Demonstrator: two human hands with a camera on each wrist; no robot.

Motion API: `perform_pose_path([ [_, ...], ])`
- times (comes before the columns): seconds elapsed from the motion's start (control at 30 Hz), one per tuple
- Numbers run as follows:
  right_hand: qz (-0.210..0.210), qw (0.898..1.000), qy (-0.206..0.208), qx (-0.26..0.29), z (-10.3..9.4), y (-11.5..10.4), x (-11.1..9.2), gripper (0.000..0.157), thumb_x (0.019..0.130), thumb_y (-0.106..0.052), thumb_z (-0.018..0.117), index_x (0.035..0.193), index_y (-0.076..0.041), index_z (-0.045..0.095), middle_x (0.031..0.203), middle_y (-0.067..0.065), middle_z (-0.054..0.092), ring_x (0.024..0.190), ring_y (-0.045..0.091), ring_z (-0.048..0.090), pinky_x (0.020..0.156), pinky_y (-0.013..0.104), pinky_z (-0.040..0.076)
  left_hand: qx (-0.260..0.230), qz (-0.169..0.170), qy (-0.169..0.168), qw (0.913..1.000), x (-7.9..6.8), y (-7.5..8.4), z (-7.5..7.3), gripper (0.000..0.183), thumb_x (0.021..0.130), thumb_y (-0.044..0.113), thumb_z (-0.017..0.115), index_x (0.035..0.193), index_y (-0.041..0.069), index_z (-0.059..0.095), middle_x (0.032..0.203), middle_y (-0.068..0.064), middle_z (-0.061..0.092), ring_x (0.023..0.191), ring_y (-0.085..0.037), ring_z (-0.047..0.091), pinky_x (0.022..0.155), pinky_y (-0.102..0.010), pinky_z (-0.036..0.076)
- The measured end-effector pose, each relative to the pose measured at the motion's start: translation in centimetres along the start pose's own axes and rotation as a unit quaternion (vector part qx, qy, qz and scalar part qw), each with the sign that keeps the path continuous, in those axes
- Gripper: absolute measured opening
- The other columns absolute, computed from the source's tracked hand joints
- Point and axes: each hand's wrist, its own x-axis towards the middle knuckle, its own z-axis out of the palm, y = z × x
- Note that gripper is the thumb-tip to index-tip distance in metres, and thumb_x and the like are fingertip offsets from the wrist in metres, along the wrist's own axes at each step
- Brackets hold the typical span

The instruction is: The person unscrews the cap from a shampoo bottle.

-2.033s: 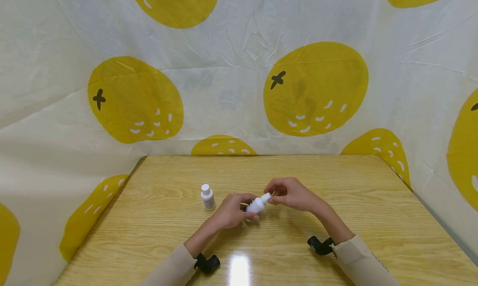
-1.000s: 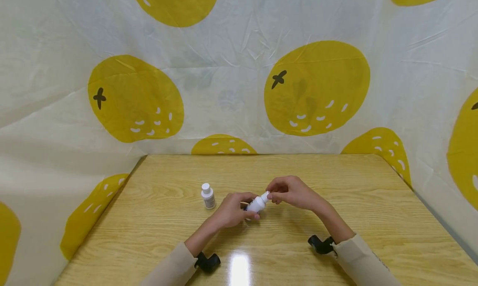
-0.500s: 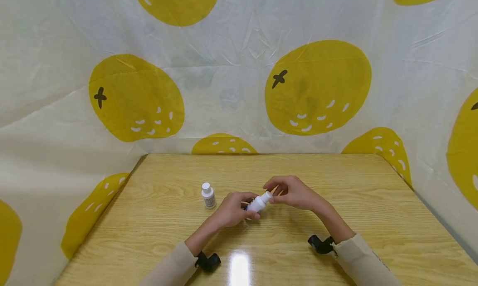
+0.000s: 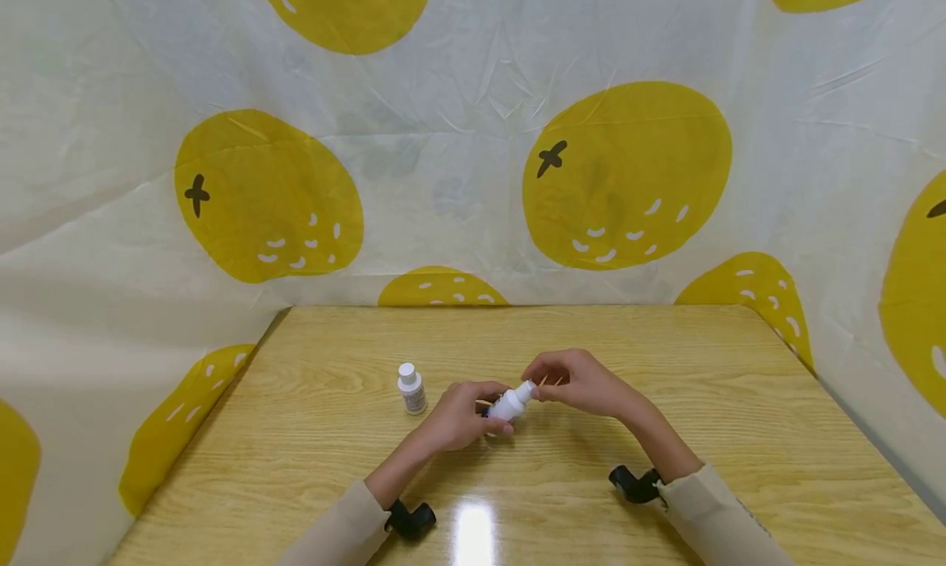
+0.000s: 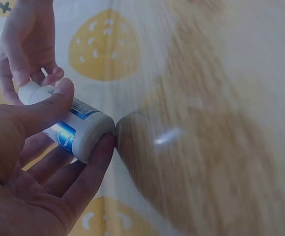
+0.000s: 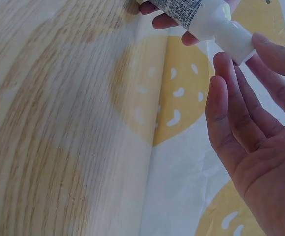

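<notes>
Left hand (image 4: 460,418) grasping a white bottle (image 4: 506,407): thumb along its upper side, fingers wrapped underneath, one fingertip against the base rim in the left wrist view. Clock centred on that bottle in the head view, twelve away from the person. Left hand lies between eight and nine. Bottle tilted, neck toward one to two o'clock. Blue patch on its label near the base; dense fine print seen from the right wrist, too small to read. Base touching the bench or not: cannot tell.

Right hand (image 4: 580,384) between two and three: thumb and fingertips pinching the end of the bottle's white cap (image 4: 525,391), palm apart from it. Cap sits on the neck.

Just past nine o'clock, near the left hand but not touching it: second bottle (image 4: 414,393), white, capped, greyish print, upright on the bench (image 4: 332,344).

Farther out: a black wrist device (image 4: 412,522) between seven and eight, another black device (image 4: 634,485) at four. Left sleeve (image 4: 336,529) at eight, right sleeve (image 4: 720,517) at four, both beige. Bench light, wood-grained; bright glare (image 4: 474,533) between six and seven. At twelve, beyond the far edge, whitish cloth (image 4: 443,204) printed with large yellow fruit (image 4: 628,176), creased.
</notes>
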Motion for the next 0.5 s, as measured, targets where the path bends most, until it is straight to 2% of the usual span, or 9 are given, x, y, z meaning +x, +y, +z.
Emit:
perform_pose_path([
  [0.1, -0.007, 1.0, 0.0, -0.009, -0.07, 0.03, -0.03, 0.026, 0.095, -0.017, 0.076, 0.119, -0.009, 0.072, 0.101, 0.009, 0.075, 0.083, 0.027, 0.071, 0.075, 0.028, 0.06, 0.001, 0.001, 0.0, 1.0, 0.01, 0.0, -0.01, 0.039, 0.085, 0.016, 0.086, 0.123, 0.016, 0.074, 0.118, -0.006, 0.075, 0.109, -0.022, 0.072, 0.091, -0.034, 0.063],
  [0.2, -0.007, 1.0, -0.001, -0.011, -0.08, 0.07, -0.03, 0.031, 0.096, -0.021, 0.076, 0.123, -0.008, 0.069, 0.102, 0.009, 0.074, 0.084, 0.024, 0.071, 0.077, 0.031, 0.061, 0.002, 0.003, 0.0, 1.0, 0.01, 0.04, -0.03, 0.039, 0.085, 0.016, 0.086, 0.123, 0.016, 0.074, 0.118, -0.006, 0.076, 0.109, -0.022, 0.073, 0.09, -0.033, 0.063],
  [0.4, 0.01, 1.0, -0.007, 0.013, 0.05, 0.17, 0.01, 0.023, 0.101, -0.024, 0.068, 0.113, -0.005, 0.072, 0.095, 0.018, 0.074, 0.079, 0.032, 0.071, 0.07, 0.039, 0.063, 0.006, 0.002, 0.0, 1.0, -0.07, 0.14, -0.05, 0.04, 0.086, 0.017, 0.085, 0.124, 0.017, 0.074, 0.119, -0.005, 0.076, 0.11, -0.021, 0.072, 0.091, -0.032, 0.062],
  [0.5, 0.012, 1.0, -0.011, 0.017, 0.06, 0.16, -0.01, 0.02, 0.101, -0.022, 0.068, 0.111, -0.005, 0.072, 0.094, 0.021, 0.074, 0.078, 0.033, 0.071, 0.07, 0.039, 0.063, 0.01, -0.002, -0.002, 0.9999, -0.09, 0.16, -0.03, 0.041, 0.086, 0.017, 0.086, 0.125, 0.018, 0.074, 0.12, -0.004, 0.076, 0.11, -0.02, 0.072, 0.091, -0.031, 0.062],
])
